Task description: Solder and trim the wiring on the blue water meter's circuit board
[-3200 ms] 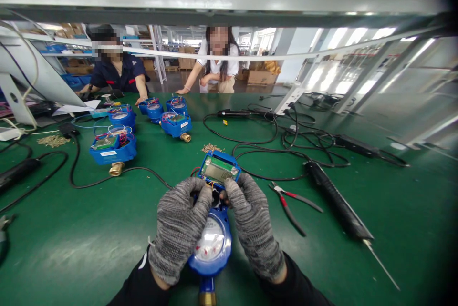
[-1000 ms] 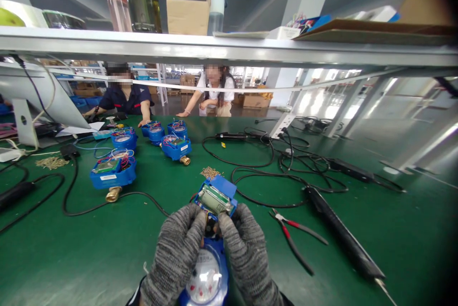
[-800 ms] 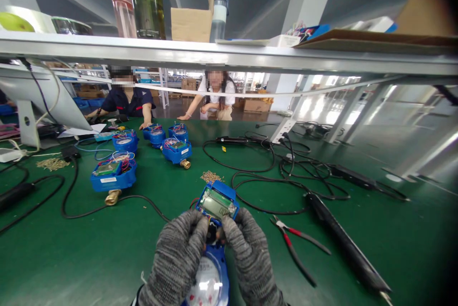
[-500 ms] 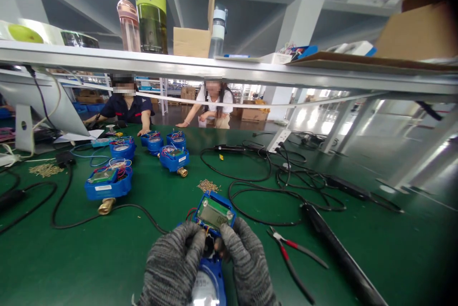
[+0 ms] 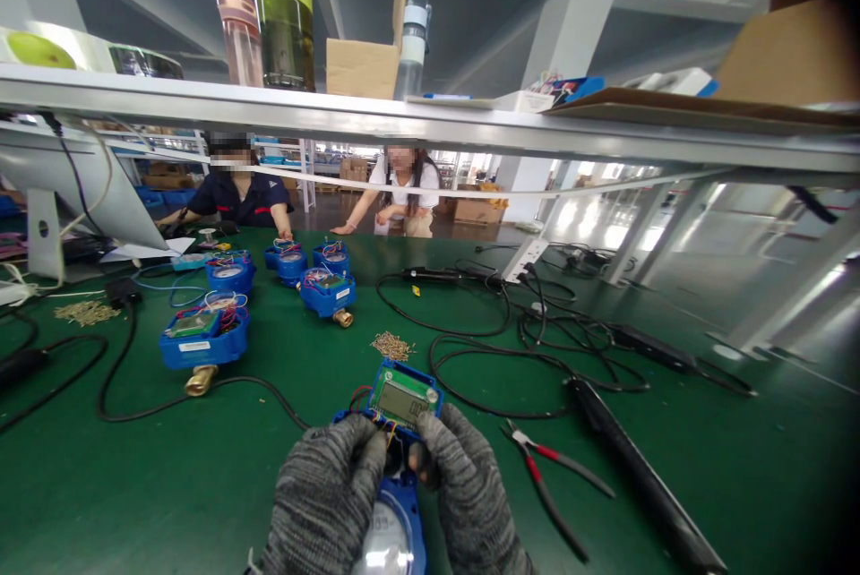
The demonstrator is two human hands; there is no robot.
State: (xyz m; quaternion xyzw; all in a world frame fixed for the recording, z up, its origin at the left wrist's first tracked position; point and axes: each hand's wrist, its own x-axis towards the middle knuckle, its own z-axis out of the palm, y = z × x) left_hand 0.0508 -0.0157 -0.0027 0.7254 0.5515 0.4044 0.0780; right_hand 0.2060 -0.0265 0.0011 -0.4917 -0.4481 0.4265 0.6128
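A blue water meter [image 5: 417, 526] with a round clear dial lies at the front middle, between my hands. Its green circuit board [image 5: 405, 391] with a grey LCD is tilted up at the meter's far end. My left hand [image 5: 329, 490], in a grey knitted glove, is closed on the near left edge of the board, beside thin coloured wires. On the other side my right hand [image 5: 470, 485], gloved alike with bare fingertips, pinches the board's near right corner. Fingers partly hide the dark cavity below the board.
Red-handled pliers [image 5: 547, 454] and a black rod-shaped tool [image 5: 638, 472] lie to the right, near tangled cables [image 5: 497, 418]. Loose screws [image 5: 391, 346] are piled ahead. Several more blue meters [image 5: 205, 344] stand left; two people lean at the far edge. A shelf [image 5: 430, 120] spans overhead.
My hands keep their hold on the circuit board, with the right fingertips shifted slightly. Across the table, the left person's hand has moved a little right, behind a blue meter.
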